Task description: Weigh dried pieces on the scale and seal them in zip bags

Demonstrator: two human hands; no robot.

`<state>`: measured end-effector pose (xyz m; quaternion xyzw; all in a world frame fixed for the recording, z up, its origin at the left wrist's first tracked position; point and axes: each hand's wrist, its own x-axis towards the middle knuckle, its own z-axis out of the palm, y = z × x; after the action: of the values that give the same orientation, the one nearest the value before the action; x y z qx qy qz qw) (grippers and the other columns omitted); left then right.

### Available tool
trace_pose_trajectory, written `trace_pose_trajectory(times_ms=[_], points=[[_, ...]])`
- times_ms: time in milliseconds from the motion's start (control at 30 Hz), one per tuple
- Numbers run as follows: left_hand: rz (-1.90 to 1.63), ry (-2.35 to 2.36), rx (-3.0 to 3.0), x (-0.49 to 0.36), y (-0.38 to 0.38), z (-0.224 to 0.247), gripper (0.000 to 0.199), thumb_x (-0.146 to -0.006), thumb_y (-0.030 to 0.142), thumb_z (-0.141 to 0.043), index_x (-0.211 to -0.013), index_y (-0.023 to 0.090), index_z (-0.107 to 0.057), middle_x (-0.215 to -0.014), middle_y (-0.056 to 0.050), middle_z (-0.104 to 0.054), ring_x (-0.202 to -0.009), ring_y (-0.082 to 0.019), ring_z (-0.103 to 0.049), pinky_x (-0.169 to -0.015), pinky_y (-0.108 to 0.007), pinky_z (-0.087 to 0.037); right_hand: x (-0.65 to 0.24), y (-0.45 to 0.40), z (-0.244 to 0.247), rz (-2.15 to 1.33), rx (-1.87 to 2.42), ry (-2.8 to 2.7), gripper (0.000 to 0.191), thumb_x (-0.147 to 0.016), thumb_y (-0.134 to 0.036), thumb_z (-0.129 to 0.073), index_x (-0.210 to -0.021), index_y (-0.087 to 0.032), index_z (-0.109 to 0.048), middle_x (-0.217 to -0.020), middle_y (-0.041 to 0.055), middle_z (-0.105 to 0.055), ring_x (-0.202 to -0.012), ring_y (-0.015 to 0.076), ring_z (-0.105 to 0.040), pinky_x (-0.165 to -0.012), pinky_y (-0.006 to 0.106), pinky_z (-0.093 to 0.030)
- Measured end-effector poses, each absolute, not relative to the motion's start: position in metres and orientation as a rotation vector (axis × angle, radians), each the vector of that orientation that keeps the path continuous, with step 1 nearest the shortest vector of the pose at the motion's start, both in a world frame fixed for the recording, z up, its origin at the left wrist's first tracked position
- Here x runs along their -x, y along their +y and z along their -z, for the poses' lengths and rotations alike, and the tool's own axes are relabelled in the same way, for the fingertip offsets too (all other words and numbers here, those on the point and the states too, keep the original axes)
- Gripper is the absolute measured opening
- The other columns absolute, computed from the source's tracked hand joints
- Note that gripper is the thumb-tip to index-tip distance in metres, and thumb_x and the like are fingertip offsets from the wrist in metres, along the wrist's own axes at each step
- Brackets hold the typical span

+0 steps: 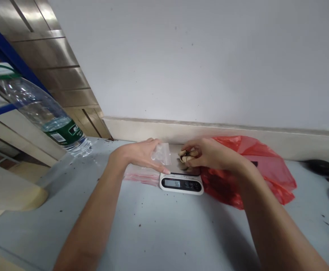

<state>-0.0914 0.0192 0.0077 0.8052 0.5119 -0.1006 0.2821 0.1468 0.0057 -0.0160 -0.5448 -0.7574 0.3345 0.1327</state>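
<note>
A small clear plastic bag (162,154) sits between the spread thumb and fingers of my left hand (143,152), at the left edge of the scale. My right hand (205,152) is closed around several pale brown, curved pieces (187,155), perhaps dried mushrooms, over the scale's plate. Their lower side is partly in shadow, so whether they touch the plate is unclear. The white kitchen scale (181,184) faces me, its lit display showing digits like 96. Under my left hand lies a stack of flat clear bags (141,177) with pink-red edges.
A red plastic bag (268,169) lies right of the scale, partly behind my right forearm. At the left stand a tilted-looking water bottle (59,128) and a whitish container (8,188). A black rounded object (321,167) is at the far right. The wall (209,67) borders the back of the table (158,233).
</note>
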Motion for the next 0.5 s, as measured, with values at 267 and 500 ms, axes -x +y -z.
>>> trace_pose_trajectory(times_ms=[267, 500], points=[[0.209, 1.378, -2.118, 0.091, 0.02, -0.007, 0.099, -0.068, 0.076, -0.073, -0.147, 0.03, -0.037, -0.151, -0.014, -0.048, -0.131, -0.037, -0.054, -0.106, -0.05, -0.046, -0.15, -0.009, -0.006, -0.986, 1.302, -2.001, 0.035, -0.075, -0.027, -0.073, -0.11, -0.024, -0.075, -0.101, 0.0054, -0.08, -0.089, 0.0225, -0.076, -0.076, 0.034, -0.062], [0.076, 1.276, -2.13, 0.087, 0.018, -0.007, 0.106, -0.064, 0.077, -0.077, -0.148, 0.028, -0.037, -0.151, -0.013, -0.052, -0.132, -0.037, -0.055, -0.105, -0.043, -0.047, -0.137, -0.018, -0.01, -0.893, 1.212, -2.096, 0.029, -0.077, -0.02, -0.069, -0.105, -0.024, -0.076, -0.106, 0.005, -0.08, -0.093, 0.0235, -0.075, -0.086, 0.039, -0.062]])
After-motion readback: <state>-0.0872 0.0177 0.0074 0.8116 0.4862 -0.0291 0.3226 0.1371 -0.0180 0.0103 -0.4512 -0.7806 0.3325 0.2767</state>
